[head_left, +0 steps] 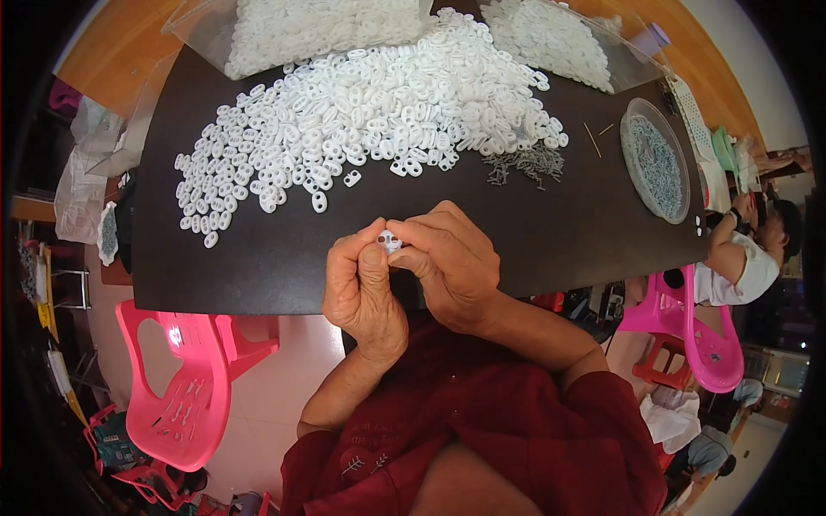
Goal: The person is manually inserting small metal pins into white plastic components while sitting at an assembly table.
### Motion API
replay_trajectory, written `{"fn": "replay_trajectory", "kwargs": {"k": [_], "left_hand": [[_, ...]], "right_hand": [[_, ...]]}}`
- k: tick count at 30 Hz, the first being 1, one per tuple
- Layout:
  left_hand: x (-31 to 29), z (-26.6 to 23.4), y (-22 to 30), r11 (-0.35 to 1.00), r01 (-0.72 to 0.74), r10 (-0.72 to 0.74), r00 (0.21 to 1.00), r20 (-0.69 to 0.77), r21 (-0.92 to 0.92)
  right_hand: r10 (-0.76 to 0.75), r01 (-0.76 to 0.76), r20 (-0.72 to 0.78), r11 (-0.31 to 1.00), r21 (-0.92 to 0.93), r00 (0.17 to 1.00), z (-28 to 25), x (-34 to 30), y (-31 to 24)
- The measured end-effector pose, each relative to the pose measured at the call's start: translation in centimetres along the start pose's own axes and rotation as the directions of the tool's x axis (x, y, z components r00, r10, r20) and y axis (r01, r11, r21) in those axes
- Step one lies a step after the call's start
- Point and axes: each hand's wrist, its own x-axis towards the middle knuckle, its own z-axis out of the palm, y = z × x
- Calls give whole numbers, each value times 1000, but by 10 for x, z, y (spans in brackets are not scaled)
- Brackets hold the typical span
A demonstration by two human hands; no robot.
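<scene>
- Here's the dark table (284,275), spread wide in front of me, and I'm working close to its near edge with both forearms drawn in.
- Across it sprawls the big heap of white oval pieces (344,120), loose ones straggling out to my left.
- Behind that stands a clear bin (204,26), loaded with more white ones.
- My right hand (452,267) is in tight, finger and thumb narrowed to a pinch on a single piece.
- My left hand (366,288) mirrors it, gripping that same piece from the other side, the fingertips nearly meeting.
- Off to the right sits the round clear dish (625,148) of grey, screw-like parts, well apart from both hands.
- Nearer in, a small grey heap (527,163) of similar-looking parts lies right by the white pile.
- And now the little one that counts: my white piece (390,242), held up between my fingertips, dark openings showing. I'd call this the lining-up or pressing step; whether a grey part sits inside, I can't tell. The next move, I reckon, calls for a firm left pinch and a small, straight push from the right, no tipping.
</scene>
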Motion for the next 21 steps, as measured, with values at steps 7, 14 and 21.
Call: {"fn": "replay_trajectory", "kwargs": {"k": [7, 14, 21], "left_hand": [[-1, 2, -2, 999, -26, 28, 999, -38, 47], [2, 9, -2, 992, -57, 63, 997, -53, 116], [7, 4, 10, 988, 11, -31, 992, 122, 156]], "right_hand": [[-82, 80, -34, 995, -67, 996, 3, 1, 0], [-99, 95, -44, 991, -90, 994, 4, 1, 3], [-41, 40, -8, 994, -103, 999, -13, 14, -2]]}}
